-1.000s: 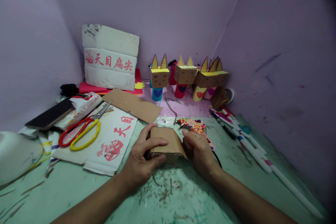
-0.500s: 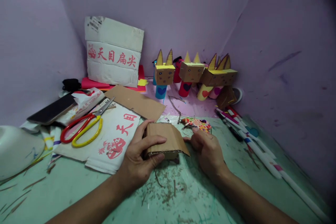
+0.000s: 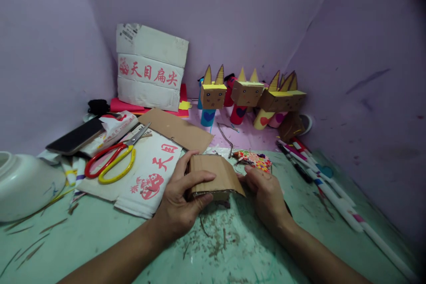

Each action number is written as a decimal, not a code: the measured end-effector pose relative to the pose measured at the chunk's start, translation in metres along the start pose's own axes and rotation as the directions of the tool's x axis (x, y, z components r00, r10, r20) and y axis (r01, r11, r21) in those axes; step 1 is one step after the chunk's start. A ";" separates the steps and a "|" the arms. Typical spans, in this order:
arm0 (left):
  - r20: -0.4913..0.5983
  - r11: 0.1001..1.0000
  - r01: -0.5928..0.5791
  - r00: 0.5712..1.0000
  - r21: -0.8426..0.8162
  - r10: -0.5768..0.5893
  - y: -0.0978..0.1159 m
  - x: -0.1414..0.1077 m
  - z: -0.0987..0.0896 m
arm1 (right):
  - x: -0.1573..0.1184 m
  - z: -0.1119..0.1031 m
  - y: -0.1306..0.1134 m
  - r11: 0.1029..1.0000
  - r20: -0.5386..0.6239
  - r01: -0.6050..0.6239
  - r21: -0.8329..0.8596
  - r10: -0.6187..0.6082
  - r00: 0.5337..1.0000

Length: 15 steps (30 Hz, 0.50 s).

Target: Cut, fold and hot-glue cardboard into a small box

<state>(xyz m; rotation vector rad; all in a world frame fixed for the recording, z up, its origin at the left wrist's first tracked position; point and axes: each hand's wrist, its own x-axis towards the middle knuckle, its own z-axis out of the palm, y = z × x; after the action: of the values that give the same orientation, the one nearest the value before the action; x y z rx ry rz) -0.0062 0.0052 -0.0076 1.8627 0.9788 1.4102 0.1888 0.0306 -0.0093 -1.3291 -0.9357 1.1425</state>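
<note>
A small brown cardboard box (image 3: 216, 176) sits on the green tabletop, its loose flap sticking out to the right. My left hand (image 3: 186, 195) grips it from the left, fingers over the top and thumb at the near edge. My right hand (image 3: 268, 195) is curled beside the flap, its fingertips at or very near the flap's right edge. Something dark shows below that hand by the wrist; what the fingers hold is hidden. Behind my right hand lies a colourful patterned piece (image 3: 254, 159) with a twig near it.
Scissors (image 3: 116, 159) with red and yellow handles lie on white printed cardboard (image 3: 163, 177) at left, near a phone (image 3: 75, 135) and a white pot (image 3: 29, 186). Cardboard-headed figures (image 3: 213, 97) stand behind. Marker pens (image 3: 301, 168) and white rods lie right; twig bits (image 3: 213, 239) litter the front.
The camera view has turned slightly left, so the scene sits further right. Both hands keep nearly the same pose around the box, and its flap bends down slightly more.
</note>
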 end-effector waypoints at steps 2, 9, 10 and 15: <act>0.001 1.000 0.003 1.000 0.000 -0.003 0.000 0.000 0.001 | 0.001 -0.001 0.002 1.000 0.016 -0.005 0.012 0.005 1.000; -0.010 0.999 0.027 1.000 -0.023 -0.027 0.003 0.000 0.001 | 0.006 -0.005 0.006 0.994 0.035 -0.001 0.106 -0.003 0.999; -0.010 0.999 0.032 0.999 -0.024 -0.032 0.003 0.000 0.001 | 0.006 -0.005 0.005 0.994 0.039 0.000 0.105 -0.004 0.999; -0.005 0.999 0.047 0.999 -0.016 -0.047 0.002 0.000 0.001 | 0.004 -0.005 0.003 0.997 0.086 -0.031 0.064 0.025 0.996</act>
<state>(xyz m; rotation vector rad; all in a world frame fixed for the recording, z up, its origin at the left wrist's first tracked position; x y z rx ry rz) -0.0045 0.0040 -0.0058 1.8130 1.0049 1.3921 0.1947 0.0332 -0.0129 -1.2521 -0.9359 1.2493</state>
